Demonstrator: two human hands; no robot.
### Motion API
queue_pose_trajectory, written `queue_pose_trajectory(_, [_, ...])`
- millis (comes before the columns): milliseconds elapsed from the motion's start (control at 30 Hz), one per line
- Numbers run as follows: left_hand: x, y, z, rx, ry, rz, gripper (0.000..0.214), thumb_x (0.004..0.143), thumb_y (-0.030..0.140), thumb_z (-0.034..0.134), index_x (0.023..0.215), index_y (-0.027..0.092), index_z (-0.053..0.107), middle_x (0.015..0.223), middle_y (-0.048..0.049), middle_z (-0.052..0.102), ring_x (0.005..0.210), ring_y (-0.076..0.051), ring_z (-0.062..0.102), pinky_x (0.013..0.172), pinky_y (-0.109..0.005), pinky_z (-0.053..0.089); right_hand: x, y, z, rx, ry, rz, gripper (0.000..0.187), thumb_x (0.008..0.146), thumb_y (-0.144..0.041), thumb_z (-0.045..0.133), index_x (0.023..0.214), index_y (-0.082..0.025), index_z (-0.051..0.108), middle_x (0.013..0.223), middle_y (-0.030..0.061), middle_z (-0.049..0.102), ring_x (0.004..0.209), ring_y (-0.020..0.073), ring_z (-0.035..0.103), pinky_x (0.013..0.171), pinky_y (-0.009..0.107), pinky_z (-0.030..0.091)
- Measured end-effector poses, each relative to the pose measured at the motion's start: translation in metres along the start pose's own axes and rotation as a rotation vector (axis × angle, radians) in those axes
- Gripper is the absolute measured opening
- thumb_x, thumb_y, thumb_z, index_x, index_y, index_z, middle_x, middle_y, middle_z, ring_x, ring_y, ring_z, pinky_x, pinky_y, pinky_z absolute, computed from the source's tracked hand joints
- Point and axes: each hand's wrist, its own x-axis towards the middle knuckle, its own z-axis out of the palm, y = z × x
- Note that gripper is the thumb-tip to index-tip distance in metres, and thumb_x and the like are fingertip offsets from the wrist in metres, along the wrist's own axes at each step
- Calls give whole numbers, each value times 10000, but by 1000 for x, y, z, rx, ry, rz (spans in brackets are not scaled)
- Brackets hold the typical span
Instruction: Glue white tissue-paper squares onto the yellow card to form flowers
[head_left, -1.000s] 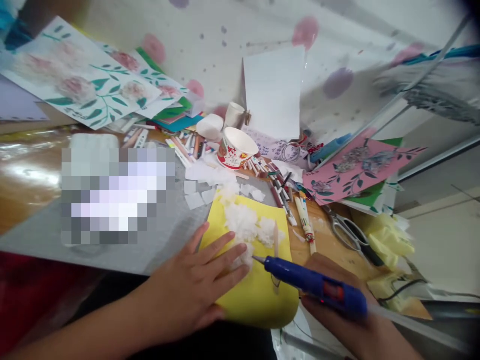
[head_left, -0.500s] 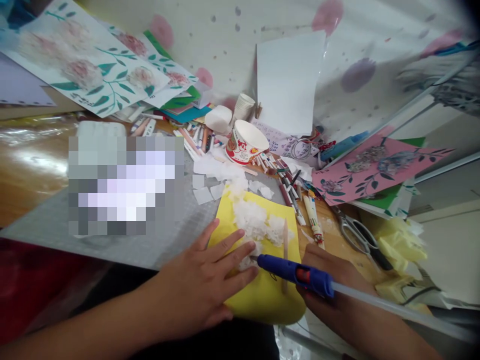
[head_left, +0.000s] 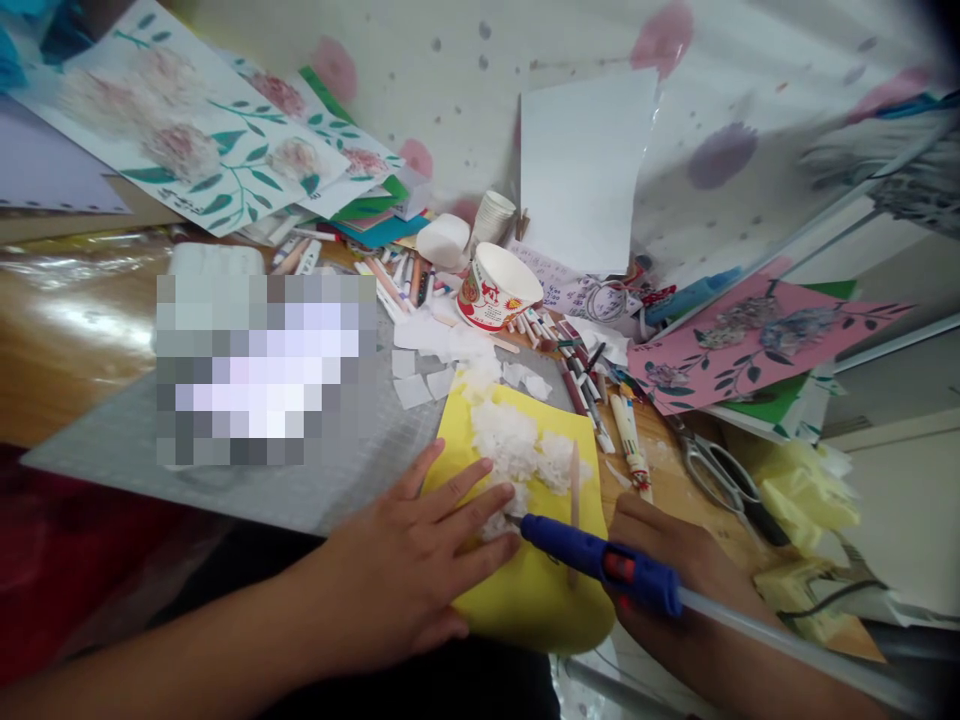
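My left hand (head_left: 427,540) lies with fingers spread on a yellow sheet of paper (head_left: 540,600), holding it at the left side. White crumpled paper flowers (head_left: 510,440) cover the sheet's upper middle, and a smaller tuft shows between my fingers. My right hand (head_left: 667,570) is wrapped round a blue hot glue gun (head_left: 600,558), with a long clear glue stick (head_left: 780,640) coming out of its back end. Its nozzle points left at the small tuft, close to my left fingertips. A thin wooden stick (head_left: 575,490) lies on the sheet's right part.
Beyond the sheet stand a paper cup (head_left: 501,285) and many markers (head_left: 585,395). Scissors (head_left: 720,475) lie at right, beside crumpled yellow paper (head_left: 806,490). Small white paper squares (head_left: 410,391) rest on the grey cutting mat (head_left: 360,480). Flower pictures (head_left: 187,130) lean at the back left; a blurred patch hides something.
The whole view has shifted slightly, so things appear a little further right. Both hands keep nearly the same places, with the glue gun's tip still at the tuft.
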Motion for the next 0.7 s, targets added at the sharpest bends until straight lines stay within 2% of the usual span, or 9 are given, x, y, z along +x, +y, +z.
queue_pose_trajectory(167, [0, 1, 1, -2, 20, -3, 797, 767, 324, 774, 1472, 295, 401, 1606, -98, 312, 1487, -357, 242, 1183, -660, -18, -1, 3, -1, 61, -74, -43, 137, 743, -100, 557, 751, -231, 522, 785, -11, 585, 652, 134, 580, 551, 261, 413])
queue_pose_trajectory(300, [-2, 0, 3, -8, 41, -1, 751, 813, 369, 733, 1477, 309, 388, 1608, -85, 314, 1495, -340, 227, 1188, -648, -17, -2, 4, 0, 70, -84, -58, 114, 765, -123, 573, 771, -231, 535, 797, -17, 590, 644, 125, 581, 545, 256, 406])
queue_pose_trajectory(433, [-2, -1, 3, -9, 77, 5, 723, 825, 402, 723, 1470, 315, 407, 1597, -87, 339, 1480, -344, 268, 1193, -644, 16, -2, 6, -2, 89, -28, -69, 129, 742, -110, 581, 745, -229, 532, 771, -14, 587, 639, 133, 581, 544, 253, 416])
queue_pose_trajectory(600, [-1, -1, 2, -6, 82, 1, 746, 811, 392, 731, 1476, 333, 400, 1594, -74, 349, 1473, -349, 283, 1196, -631, 18, -9, 10, -6, 307, 66, -66, 95, 847, -213, 581, 754, -236, 583, 756, 4, 607, 636, 149, 574, 546, 254, 441])
queue_pose_trajectory(700, [-2, -2, 3, -5, 74, 5, 684, 857, 436, 677, 1475, 349, 396, 1602, -54, 335, 1487, -329, 252, 1199, -602, -37, -22, 20, 9, 530, 210, 68, 109, 808, -284, 666, 716, -246, 620, 709, 16, 632, 640, 185, 588, 571, 287, 474])
